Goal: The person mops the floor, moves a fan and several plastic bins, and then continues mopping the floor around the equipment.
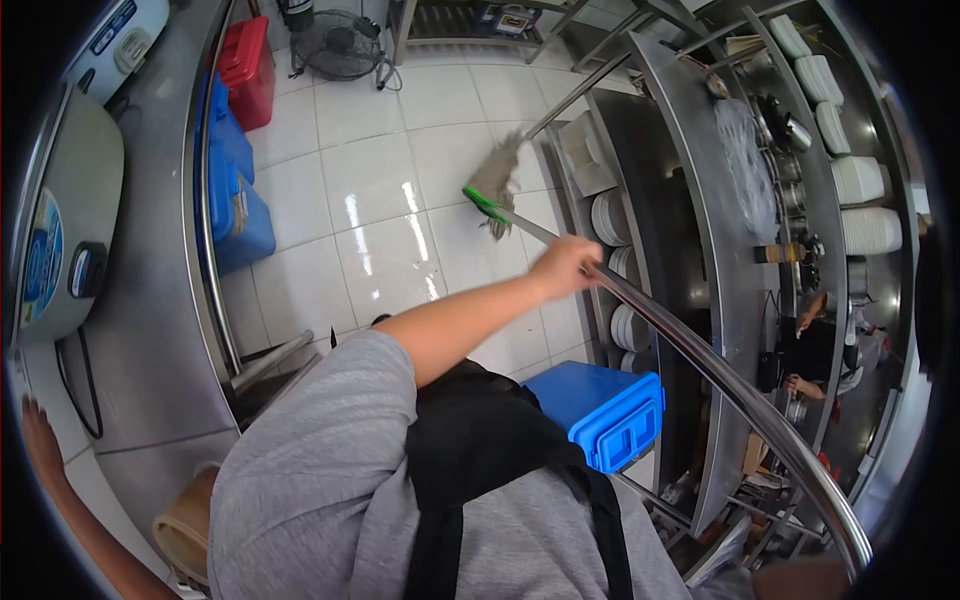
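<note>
Bright overhead light glares off the floor tiles; fisheye bends edges into black corners, slight motion blur.

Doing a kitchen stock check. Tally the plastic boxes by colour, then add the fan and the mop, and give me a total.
Blue plastic boxes: 3
Red plastic box: 1
Floor fan: 1
Mop: 1
Total: 6
</note>
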